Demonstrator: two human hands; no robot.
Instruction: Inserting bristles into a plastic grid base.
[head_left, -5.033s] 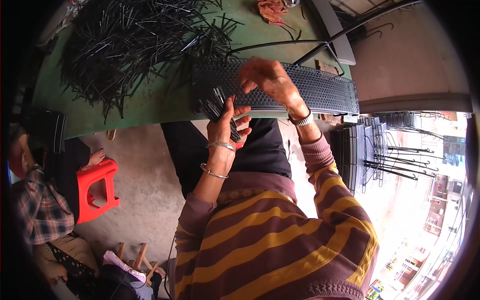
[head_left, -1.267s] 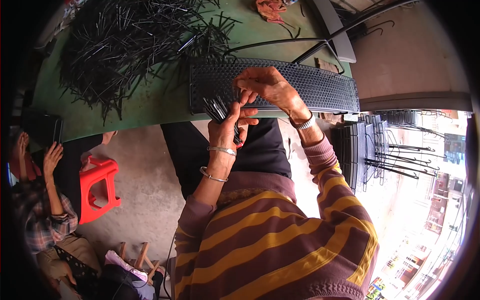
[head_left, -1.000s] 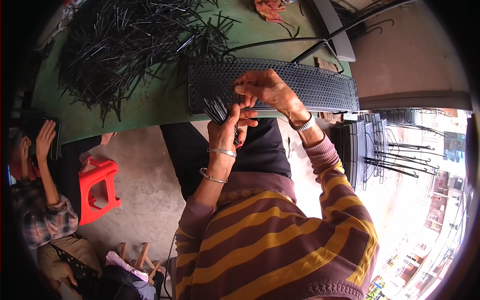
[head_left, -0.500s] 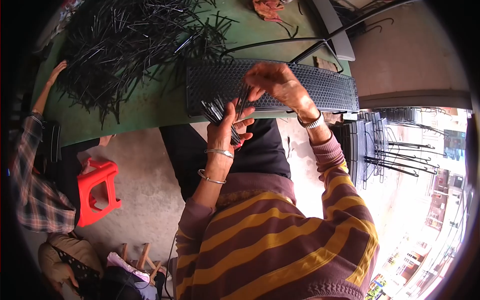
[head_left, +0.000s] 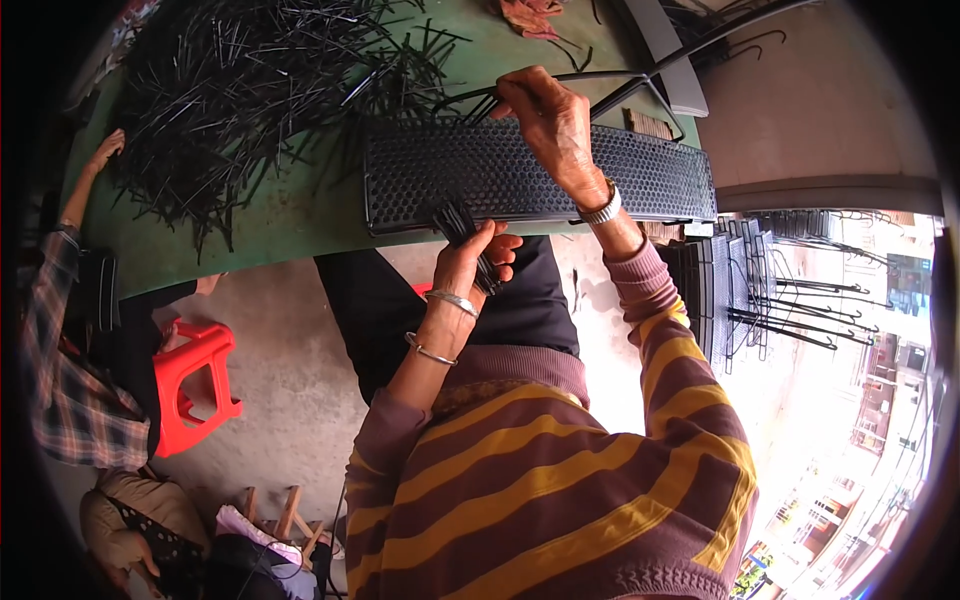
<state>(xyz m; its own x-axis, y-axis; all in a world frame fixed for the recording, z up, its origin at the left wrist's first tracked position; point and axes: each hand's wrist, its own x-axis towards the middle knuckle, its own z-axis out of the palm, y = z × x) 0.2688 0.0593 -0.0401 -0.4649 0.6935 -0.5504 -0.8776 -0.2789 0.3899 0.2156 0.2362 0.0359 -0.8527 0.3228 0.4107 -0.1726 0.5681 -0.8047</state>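
One-handed, clasped a bundle of thin black strips [head_left: 455,222] at the near edge of the green desk [head_left: 270,225], with the left hand's [head_left: 460,262] fingers curled snugly around it. Reached over a dark mesh panel [head_left: 640,172] with the right hand [head_left: 555,125], at one o'clock from the bundle, fingertips drawn together; seemed to pinch a few strips, though too dark there to be sure. Had a tangled pile [head_left: 260,90] of strips at ten o'clock and a red stool [head_left: 168,400] at eight.

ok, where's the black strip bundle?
Head view, near the middle: the bundle is in the left hand, its upper end overlapping the black mesh panel's near edge in the picture.
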